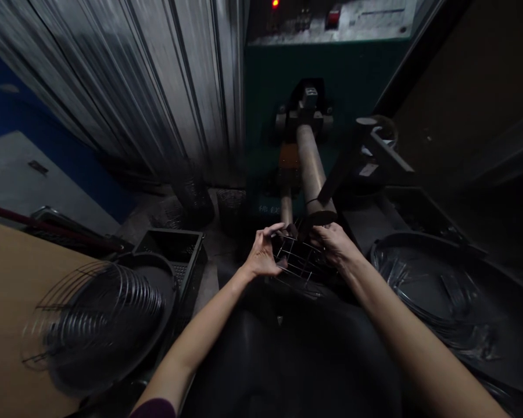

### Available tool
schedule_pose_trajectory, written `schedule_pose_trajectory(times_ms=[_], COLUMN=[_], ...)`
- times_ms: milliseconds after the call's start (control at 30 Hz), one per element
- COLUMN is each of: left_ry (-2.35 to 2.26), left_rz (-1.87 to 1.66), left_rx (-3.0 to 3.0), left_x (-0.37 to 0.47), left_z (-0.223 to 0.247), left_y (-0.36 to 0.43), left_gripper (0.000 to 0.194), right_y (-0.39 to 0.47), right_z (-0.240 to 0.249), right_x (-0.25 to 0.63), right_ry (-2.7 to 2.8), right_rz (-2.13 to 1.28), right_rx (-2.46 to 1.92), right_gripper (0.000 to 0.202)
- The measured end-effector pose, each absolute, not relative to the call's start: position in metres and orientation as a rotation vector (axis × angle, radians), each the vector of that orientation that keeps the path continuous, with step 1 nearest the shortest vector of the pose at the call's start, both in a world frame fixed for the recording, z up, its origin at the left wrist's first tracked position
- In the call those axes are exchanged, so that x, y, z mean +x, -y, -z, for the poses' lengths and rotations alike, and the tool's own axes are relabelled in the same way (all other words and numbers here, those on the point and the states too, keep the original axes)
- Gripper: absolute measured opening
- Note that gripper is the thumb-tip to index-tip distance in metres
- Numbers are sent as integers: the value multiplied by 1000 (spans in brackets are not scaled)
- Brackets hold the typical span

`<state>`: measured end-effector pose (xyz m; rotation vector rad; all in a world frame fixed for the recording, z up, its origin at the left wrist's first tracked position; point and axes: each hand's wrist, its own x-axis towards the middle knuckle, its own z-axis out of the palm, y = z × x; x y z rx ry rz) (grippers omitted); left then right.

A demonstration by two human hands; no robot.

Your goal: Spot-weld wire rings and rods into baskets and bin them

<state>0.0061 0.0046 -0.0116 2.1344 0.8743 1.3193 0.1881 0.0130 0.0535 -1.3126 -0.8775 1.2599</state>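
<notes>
A small wire grid is held low in front of the machine's tubular arms. My left hand curls round its left side, thumb below and fingers above. Just under the end of the thick metal arm, my right hand is closed with its fingertips pinched together. What it pinches is lost in the dark, close to the grid's right edge. The thinner lower arm ends right by my left fingertips.
A green machine with a red-lit panel stands ahead. At left, a round dark tray carries curved wire racks, beside a black crate. On the right, another round tray holds loose wire pieces.
</notes>
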Motion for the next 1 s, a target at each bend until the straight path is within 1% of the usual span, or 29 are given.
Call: schedule_pose_trajectory(times_ms=[133, 333, 567, 633, 733, 833, 1000], left_ry=[-878, -875, -945, -949, -870, -761, -718], left_rz=[-1350, -1349, -1302, -1332, -1399, -1479, -1518], left_rx=[2130, 2229, 2160, 2147, 2203, 2296, 2364], left_x=[6, 2, -1, -2, -4, -4, -12], left_z=[12, 8, 14, 17, 20, 19, 20], left_y=[-9, -12, -14, -12, -9, -9, -13], left_gripper=[88, 86, 88, 87, 83, 80, 82], right_y=[-17, -18, -20, -20, -26, -43, -66], right_z=[-54, -52, -60, -60, -58, -62, -79], right_x=[185, 180, 179, 180, 183, 188, 198], right_ry=[908, 882, 646, 650, 665, 686, 735], right_rz=[-1240, -1240, -1127, -1178, -1358, -1503, -1462], right_rx=[-1347, -1285, -1251, -1231, -1168, -1173, -1258], right_gripper=[49, 47, 28, 26, 24, 27, 33])
